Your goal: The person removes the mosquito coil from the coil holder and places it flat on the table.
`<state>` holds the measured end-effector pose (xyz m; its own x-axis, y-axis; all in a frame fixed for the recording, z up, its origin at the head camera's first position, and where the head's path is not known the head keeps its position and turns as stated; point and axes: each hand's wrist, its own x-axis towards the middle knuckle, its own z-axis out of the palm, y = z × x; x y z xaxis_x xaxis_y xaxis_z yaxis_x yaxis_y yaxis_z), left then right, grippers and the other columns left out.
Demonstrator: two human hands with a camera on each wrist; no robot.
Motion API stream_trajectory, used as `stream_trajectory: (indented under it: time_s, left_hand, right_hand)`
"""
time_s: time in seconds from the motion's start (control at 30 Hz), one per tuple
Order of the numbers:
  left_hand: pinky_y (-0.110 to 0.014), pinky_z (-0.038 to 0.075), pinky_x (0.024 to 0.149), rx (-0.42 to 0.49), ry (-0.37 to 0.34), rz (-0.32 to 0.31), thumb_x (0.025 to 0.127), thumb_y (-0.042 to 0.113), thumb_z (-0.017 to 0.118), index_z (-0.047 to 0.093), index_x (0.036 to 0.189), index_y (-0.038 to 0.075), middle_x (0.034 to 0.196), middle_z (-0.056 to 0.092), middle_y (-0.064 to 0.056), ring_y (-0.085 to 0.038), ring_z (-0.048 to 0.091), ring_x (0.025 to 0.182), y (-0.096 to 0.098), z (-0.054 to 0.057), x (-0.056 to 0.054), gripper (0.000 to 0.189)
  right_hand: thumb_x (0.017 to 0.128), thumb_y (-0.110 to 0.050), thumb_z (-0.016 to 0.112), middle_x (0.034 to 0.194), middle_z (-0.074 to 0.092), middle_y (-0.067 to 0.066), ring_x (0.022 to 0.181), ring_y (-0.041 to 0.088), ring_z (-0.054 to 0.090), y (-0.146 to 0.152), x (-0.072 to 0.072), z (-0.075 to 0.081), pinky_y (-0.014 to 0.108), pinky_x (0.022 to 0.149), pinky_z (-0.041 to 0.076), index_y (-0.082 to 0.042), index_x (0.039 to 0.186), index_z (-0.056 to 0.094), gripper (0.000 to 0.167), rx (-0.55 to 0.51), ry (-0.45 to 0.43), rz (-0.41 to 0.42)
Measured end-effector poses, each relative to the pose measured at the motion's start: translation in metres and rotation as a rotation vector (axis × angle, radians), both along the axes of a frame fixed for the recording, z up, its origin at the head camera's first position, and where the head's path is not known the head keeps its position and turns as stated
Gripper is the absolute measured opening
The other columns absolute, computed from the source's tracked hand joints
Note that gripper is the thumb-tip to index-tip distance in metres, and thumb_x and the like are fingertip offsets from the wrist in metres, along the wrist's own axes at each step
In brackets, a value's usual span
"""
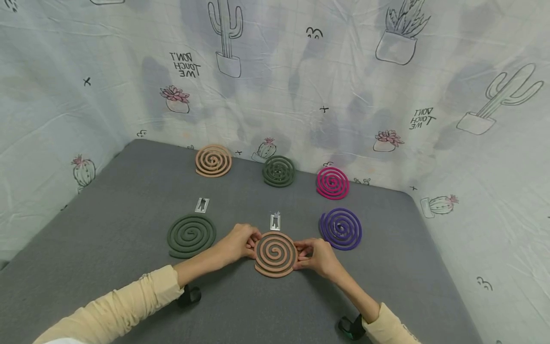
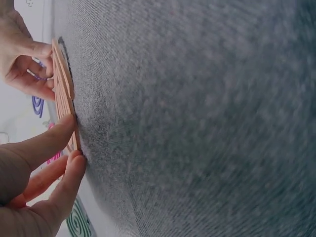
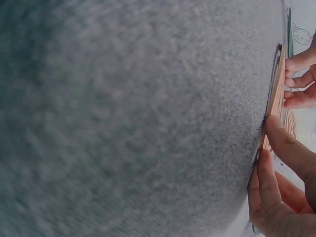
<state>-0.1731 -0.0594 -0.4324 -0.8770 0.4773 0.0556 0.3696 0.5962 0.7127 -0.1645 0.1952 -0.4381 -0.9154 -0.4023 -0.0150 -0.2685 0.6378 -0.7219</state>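
Note:
A light brown mosquito coil (image 1: 275, 251) is between my two hands at the front middle of the grey table. My left hand (image 1: 239, 242) pinches its left edge between thumb and fingers. On the opposite edge, my right hand (image 1: 319, 258) has its thumb and fingertips pinching the rim. From the left wrist, the coil (image 2: 63, 94) shows edge-on, very near the cloth, with a dark shadow below; whether it touches is unclear. Just behind it lies a small metal coil stand (image 1: 275, 221). A dark green coil (image 1: 191, 234) is beside my left forearm, and a purple coil (image 1: 341, 229) lies beyond my right hand.
Along the back edge sit a tan coil (image 1: 213, 161), another green coil (image 1: 278, 171) and a pink coil (image 1: 333, 183). A second metal stand (image 1: 202, 205) lies behind the front green coil. Printed cloth (image 1: 292, 86) walls off the back and sides of the grey table (image 1: 129, 200).

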Motion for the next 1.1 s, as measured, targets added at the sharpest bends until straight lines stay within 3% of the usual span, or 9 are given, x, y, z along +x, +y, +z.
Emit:
stream_trajectory:
  time_s: [0.23,0.37,0.53,0.77,0.93,1.1]
  left_hand:
    - [-0.026,0.056,0.072,0.046,0.058,0.073,0.071,0.003,0.08,0.067,0.106,0.001,0.099,0.065,-0.011,-0.022,0.062,0.089,0.002,-0.003,0.006,0.037]
    - [-0.028,0.058,0.078,0.22,0.064,0.084,0.077,0.002,0.076,0.065,0.112,0.0,0.109,0.064,-0.015,-0.029,0.065,0.097,0.005,-0.005,0.006,0.037]
    - [-0.028,0.058,0.081,0.403,0.031,0.068,0.081,0.002,0.072,0.063,0.115,-0.003,0.114,0.064,-0.019,-0.033,0.064,0.1,0.02,-0.004,0.003,0.036]
    - [-0.026,0.057,0.081,0.481,0.017,0.048,0.082,0.003,0.072,0.064,0.114,-0.002,0.113,0.065,-0.021,-0.032,0.066,0.098,0.048,-0.002,-0.001,0.033]
    - [-0.027,0.057,0.082,0.488,0.016,0.013,0.082,0.001,0.072,0.065,0.113,0.0,0.114,0.065,-0.021,-0.032,0.066,0.098,0.069,0.0,-0.007,0.032]
    - [-0.029,0.057,0.083,0.506,0.018,-0.013,0.08,-0.001,0.072,0.064,0.112,-0.003,0.114,0.065,-0.022,-0.033,0.066,0.099,0.09,0.005,-0.015,0.033]
  right_hand:
    - [0.07,-0.011,0.083,0.104,0.069,0.018,0.081,0.02,0.068,0.017,0.004,-0.001,0.02,0.065,0.055,0.003,0.115,0.066,0.05,-0.136,-0.043,0.005]
    - [0.076,-0.008,0.077,0.119,0.062,0.024,0.095,0.031,0.065,0.033,0.005,0.001,0.024,0.072,0.058,0.003,0.123,0.061,0.051,-0.269,-0.079,0.025]
    - [0.078,-0.004,0.074,0.121,0.059,0.027,0.103,0.028,0.063,0.051,0.008,0.003,0.024,0.081,0.057,0.01,0.125,0.056,0.051,-0.412,-0.042,0.026]
    - [0.08,0.003,0.071,0.116,0.066,-0.008,0.101,0.017,0.064,0.072,0.009,0.002,0.023,0.083,0.056,0.014,0.122,0.055,0.046,-0.483,0.054,0.018]
    - [0.081,0.005,0.07,0.117,0.067,0.002,0.098,0.014,0.065,0.086,0.01,0.002,0.021,0.08,0.056,0.016,0.119,0.055,0.043,-0.502,0.092,-0.03]
    - [0.079,0.011,0.068,0.115,0.068,-0.004,0.096,0.015,0.066,0.102,0.009,-0.002,0.022,0.082,0.056,0.022,0.116,0.053,0.042,-0.579,0.124,-0.052]
